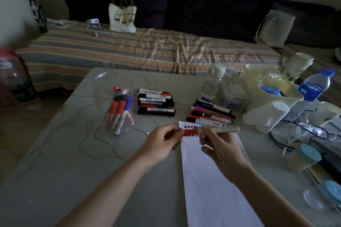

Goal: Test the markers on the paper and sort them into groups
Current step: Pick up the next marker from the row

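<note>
A single wide-angle view is taken from head height, angled forward and down, close over the desk (73, 162), with a bed (129, 49) beyond.

We note 1 grey table (55, 171) with thin dark scribbled lines across its top. Directly on it: a white paper strip (212, 180) at centre-right with red and blue marks at its far end; a clear plastic cup (112, 101) standing upright, holding markers; 2 marker groups, a stacked pile (156, 102) beside the cup and a second pile (212, 113) touching the paper's far edge. On the right side: a pale yellow basket (252, 79), 2 water bottles (212, 83) (313, 86), a white paper roll (267, 116), black cables (287, 134), a blue-lidded jar (302, 158).
</note>
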Motion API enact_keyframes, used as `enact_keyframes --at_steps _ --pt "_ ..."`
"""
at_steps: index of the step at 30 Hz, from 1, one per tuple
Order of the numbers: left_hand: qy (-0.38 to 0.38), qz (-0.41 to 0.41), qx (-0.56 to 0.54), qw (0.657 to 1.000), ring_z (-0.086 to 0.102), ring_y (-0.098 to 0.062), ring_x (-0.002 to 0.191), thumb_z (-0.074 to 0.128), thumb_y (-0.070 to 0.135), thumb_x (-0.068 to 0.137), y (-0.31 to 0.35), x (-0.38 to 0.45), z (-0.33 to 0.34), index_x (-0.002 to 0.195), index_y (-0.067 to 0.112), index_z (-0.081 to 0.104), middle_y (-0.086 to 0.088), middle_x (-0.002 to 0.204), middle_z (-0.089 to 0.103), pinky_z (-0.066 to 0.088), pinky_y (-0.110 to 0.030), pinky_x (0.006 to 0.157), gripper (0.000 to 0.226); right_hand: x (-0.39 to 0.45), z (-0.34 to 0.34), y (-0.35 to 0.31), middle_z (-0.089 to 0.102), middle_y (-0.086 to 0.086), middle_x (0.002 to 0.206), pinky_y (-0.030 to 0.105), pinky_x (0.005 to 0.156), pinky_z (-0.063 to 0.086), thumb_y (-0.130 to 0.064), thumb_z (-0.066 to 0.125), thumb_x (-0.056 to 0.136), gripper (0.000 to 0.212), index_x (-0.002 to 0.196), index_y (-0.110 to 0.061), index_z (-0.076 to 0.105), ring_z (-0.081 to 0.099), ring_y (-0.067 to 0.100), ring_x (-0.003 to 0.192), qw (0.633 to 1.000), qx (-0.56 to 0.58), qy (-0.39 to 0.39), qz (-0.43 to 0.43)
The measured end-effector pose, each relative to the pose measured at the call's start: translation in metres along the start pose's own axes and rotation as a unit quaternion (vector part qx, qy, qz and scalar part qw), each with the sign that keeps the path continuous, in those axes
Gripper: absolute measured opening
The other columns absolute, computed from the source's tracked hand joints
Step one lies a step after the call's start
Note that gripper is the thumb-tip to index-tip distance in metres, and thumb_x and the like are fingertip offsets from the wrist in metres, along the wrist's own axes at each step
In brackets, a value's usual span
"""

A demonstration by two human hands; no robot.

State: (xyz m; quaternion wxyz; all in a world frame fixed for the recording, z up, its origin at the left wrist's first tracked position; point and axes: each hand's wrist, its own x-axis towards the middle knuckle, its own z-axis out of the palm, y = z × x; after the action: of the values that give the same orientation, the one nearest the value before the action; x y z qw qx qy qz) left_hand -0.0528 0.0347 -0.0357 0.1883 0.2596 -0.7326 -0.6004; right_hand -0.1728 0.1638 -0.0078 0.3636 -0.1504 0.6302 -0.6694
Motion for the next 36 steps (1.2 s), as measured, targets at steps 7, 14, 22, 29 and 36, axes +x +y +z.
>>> enact_keyframes --at_steps 7,14,22,29,36 --pt "-0.026 0.003 -0.025 0.999 0.062 -0.007 0.071 0.057 0.027 0.096 -0.001 0.002 -0.002 0.095 0.02 0.07 0.009 0.07 0.066 0.053 -0.025 0.073 0.015 -0.001 0.002 0.002 0.065 0.006 0.075 0.021 0.059 0.05 -0.023 0.066 0.088 0.026 0.1 0.0 0.069 0.059 0.011 0.067 0.999 -0.026 -0.041 0.005" --pt "0.024 0.075 0.028 0.997 0.06 -0.008 0.067 0.06 0.025 0.094 0.002 -0.003 -0.004 0.096 0.023 0.073 0.008 0.068 0.065 0.05 -0.031 0.069 0.013 -0.005 0.012 0.004 0.066 0.006 0.073 0.025 0.069 0.054 -0.022 0.067 0.081 0.024 0.094 -0.002 0.068 0.061 0.014 0.067 0.999 0.013 -0.03 0.007" --pt "0.027 0.105 -0.005 0.994 0.061 -0.003 0.067 0.061 0.022 0.093 0.015 -0.009 0.005 0.097 0.021 0.07 0.011 0.069 0.066 0.049 -0.017 0.066 0.011 -0.014 0.013 -0.008 0.057 0.006 0.07 0.023 0.06 0.047 -0.027 0.071 0.074 0.025 0.086 -0.006 0.067 0.051 0.012 0.063 0.996 0.073 -0.036 0.027" --pt "0.128 0.125 -0.138 0.974 0.065 -0.004 0.073 0.07 0.013 0.086 0.035 -0.013 -0.017 0.093 0.023 0.071 0.009 0.077 0.071 0.049 -0.016 0.07 0.013 -0.011 0.008 -0.019 0.054 0.004 0.065 0.018 0.043 0.037 -0.028 0.069 0.083 0.018 0.084 -0.01 0.066 0.046 0.009 0.053 0.981 0.187 0.007 0.05" --pt "0.302 0.213 -0.192 0.909 0.072 -0.016 0.089 0.067 0.008 0.087 0.059 -0.018 -0.027 0.103 0.015 0.066 0.004 0.092 0.075 0.056 -0.029 0.081 0.017 -0.014 0.055 -0.014 0.057 0.009 0.069 0.017 0.051 0.05 -0.018 0.064 0.084 0.02 0.092 0.0 0.065 0.053 0.012 0.06 0.981 0.176 -0.074 0.042"
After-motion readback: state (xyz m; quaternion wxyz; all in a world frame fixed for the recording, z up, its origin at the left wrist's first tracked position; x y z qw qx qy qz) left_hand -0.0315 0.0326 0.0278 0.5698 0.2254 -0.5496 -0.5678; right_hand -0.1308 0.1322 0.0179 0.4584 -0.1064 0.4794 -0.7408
